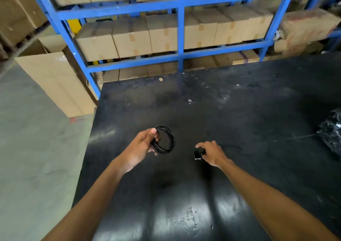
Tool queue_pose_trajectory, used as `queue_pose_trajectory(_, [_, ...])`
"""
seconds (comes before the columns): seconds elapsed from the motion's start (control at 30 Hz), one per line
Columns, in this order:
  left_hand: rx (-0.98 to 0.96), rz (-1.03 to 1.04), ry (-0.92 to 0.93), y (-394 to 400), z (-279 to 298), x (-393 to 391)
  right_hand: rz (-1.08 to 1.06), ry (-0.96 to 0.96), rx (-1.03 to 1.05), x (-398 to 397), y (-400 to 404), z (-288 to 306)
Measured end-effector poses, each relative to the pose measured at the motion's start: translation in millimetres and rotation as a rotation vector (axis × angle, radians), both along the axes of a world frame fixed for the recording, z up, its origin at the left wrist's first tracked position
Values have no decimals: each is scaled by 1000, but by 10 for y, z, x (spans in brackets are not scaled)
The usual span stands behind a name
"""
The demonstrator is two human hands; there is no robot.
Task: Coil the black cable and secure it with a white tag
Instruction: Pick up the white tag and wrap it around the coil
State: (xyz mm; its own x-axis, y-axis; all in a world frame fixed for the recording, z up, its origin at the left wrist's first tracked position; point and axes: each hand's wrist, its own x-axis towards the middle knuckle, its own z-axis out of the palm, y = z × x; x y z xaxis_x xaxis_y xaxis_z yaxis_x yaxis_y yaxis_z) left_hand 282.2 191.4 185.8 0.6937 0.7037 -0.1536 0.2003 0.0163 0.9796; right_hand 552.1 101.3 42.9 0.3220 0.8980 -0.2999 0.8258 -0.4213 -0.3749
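Observation:
The black cable (168, 140) is wound into a round coil of several loops, held just above the black table (239, 111). My left hand (143, 144) grips the coil's left side, thumb on top and fingers through the ring. To the right, my right hand (212, 153) pinches a small dark piece with a pale edge (198, 154) at the table surface; I cannot tell whether this is the white tag. No loose cable end shows.
A crumpled black plastic bag (331, 131) lies at the table's right edge. Blue shelving (181, 37) stacked with cardboard boxes stands behind the table. An open carton (53, 78) sits on the grey floor at left. The table's left edge drops to the floor.

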Motion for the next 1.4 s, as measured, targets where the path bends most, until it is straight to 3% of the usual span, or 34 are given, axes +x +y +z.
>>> queue_pose_trajectory(0.43, [-127,19,-26,73,-165,-35,306,-356,40,8,244,-247])
queue_pose_trajectory(0.8, [-151,47,-14,90,-179,-243,254,-296,56,-230,279,-312])
queue_pose_trajectory(1.4, [-165,31,-9,90,-260,-276,409,-235,-44,-368,291,-332])
